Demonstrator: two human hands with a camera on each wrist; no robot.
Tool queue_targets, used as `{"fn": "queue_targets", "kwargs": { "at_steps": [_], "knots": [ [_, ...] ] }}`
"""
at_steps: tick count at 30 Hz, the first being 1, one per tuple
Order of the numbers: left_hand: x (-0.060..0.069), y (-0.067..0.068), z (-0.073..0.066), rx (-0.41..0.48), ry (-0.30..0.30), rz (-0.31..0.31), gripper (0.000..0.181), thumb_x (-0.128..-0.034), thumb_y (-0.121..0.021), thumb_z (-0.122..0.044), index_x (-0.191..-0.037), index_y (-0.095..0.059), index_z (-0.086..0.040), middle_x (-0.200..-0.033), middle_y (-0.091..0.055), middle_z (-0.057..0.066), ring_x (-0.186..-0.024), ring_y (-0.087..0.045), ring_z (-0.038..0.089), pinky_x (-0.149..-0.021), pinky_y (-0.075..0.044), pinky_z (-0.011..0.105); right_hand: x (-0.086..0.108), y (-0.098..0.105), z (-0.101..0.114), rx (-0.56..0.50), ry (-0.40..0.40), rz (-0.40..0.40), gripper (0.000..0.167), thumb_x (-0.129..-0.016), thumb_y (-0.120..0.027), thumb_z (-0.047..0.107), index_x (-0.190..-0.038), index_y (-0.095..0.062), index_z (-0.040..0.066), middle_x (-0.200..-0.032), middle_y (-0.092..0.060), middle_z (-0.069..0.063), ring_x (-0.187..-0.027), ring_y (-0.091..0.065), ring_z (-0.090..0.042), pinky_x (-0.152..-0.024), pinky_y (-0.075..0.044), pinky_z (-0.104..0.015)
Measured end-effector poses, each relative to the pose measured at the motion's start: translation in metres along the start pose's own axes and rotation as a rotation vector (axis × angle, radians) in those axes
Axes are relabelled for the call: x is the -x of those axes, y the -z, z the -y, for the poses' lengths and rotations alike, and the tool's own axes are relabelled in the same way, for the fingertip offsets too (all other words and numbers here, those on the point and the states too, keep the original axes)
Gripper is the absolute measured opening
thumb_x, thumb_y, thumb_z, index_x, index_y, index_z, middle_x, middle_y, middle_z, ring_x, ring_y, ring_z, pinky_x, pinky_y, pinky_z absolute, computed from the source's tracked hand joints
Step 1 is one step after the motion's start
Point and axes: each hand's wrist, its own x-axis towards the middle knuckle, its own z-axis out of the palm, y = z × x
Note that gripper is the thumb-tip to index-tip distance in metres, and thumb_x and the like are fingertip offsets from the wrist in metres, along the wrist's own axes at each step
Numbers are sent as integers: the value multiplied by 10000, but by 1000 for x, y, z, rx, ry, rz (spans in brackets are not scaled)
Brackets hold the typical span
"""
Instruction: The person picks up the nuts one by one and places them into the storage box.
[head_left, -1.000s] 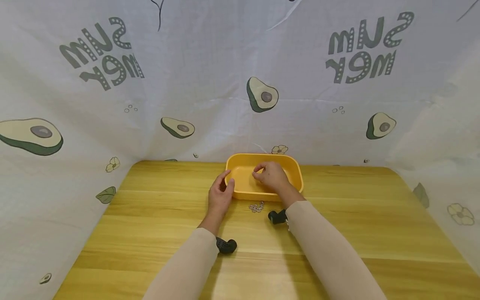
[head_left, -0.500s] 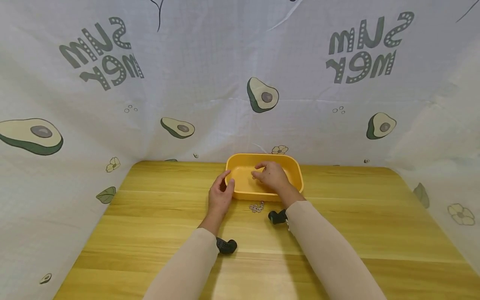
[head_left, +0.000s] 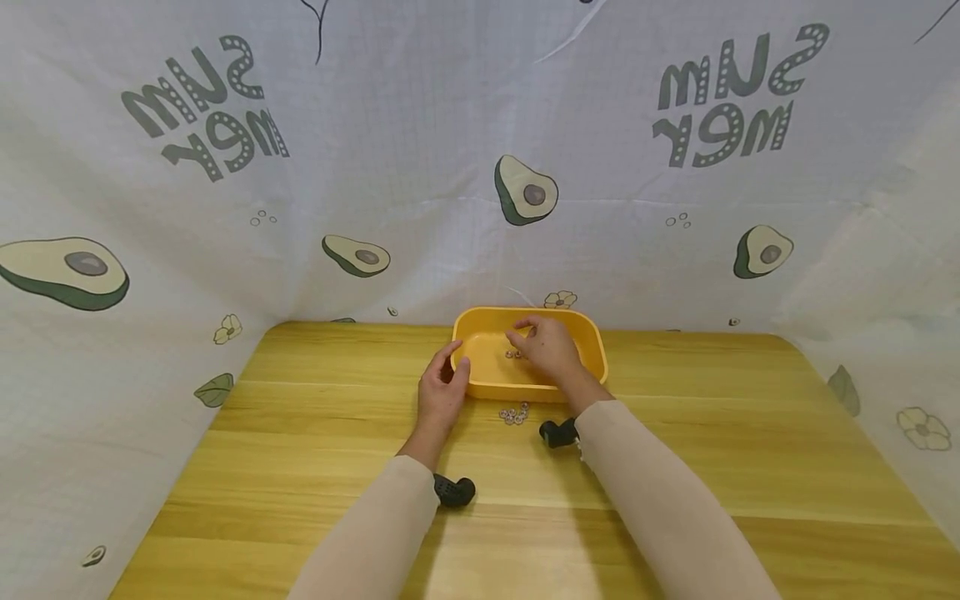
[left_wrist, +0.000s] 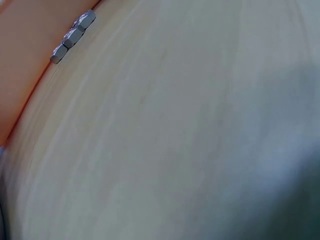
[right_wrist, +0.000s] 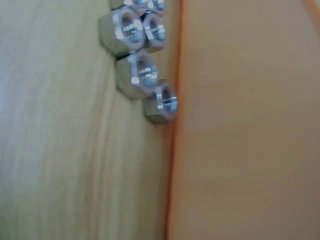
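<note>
- Lettering (head_left: 202, 98) appears twice on the pale cloth (head_left: 435, 108) behind the table (head_left: 300, 433); we read it, mirror-reversed, as "SUMMER", broken into "sum" above and "mer" below. The block at the upper left slants more steeply than the one at the upper right.
- Around those words we see avocado prints (head_left: 527, 192), along with small flowers and leaves.
- On the wood-grained table, close to the cloth, sits the yellow tray (head_left: 517, 392), flat and upright.
- The left hand (head_left: 441, 396) holds the tray's left end, thumb and fingers curved about the rim.
- Inside the tray's outline we find the right hand (head_left: 551, 346), thumb and forefinger parted by a narrow gap; we cannot tell whether its palm hides anything.
- Beneath those fingertips, two small nuts (head_left: 509, 354) show on the tray floor.
- A cluster of hex nuts (head_left: 512, 414) lies on the table just beside the tray's near wall; the right wrist view shows several touching one another.
- Beige sleeves (head_left: 375, 533) cover both arms, and we see black devices (head_left: 454, 492) at the wrists.
</note>
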Motion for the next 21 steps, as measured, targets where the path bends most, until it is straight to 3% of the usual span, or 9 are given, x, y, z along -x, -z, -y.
{"fn": "queue_targets", "kwargs": {
  "at_steps": [7, 14, 21],
  "knots": [
    [0, 2, 0, 11, -7, 11, 390, -999, -663, -253, -1378, -644, -167, -1471, -592, 62, -1352, -577, 265, -1141, -466, 458, 9, 15, 11, -137, 18, -69, 364, -969, -693, 334, -1257, -696, 111, -728, -612, -40, -592, -538, -181, -487, -376, -250],
    [0, 0, -2, 1, -1, 14, 394, -1005, -653, -248, -1389, -634, -161, -1490, -575, 64, -1360, -572, 270, -1139, -468, 452, 28, 26, 22, -197, 71, -106, 375, -956, -717, 330, -1263, -702, 115, -697, -602, -48, -677, -628, -299, -461, -361, -252],
    [0, 1, -2, -13, 0, 10, 379, -1011, -641, -239, -1385, -635, -175, -1497, -568, 65, -1370, -564, 269, -1137, -469, 447, 55, 17, 23, -210, 138, -107, 346, -933, -750, 282, -1214, -735, 81, -633, -601, -37, -518, -507, -222, -420, -327, -244]
  ]
}}
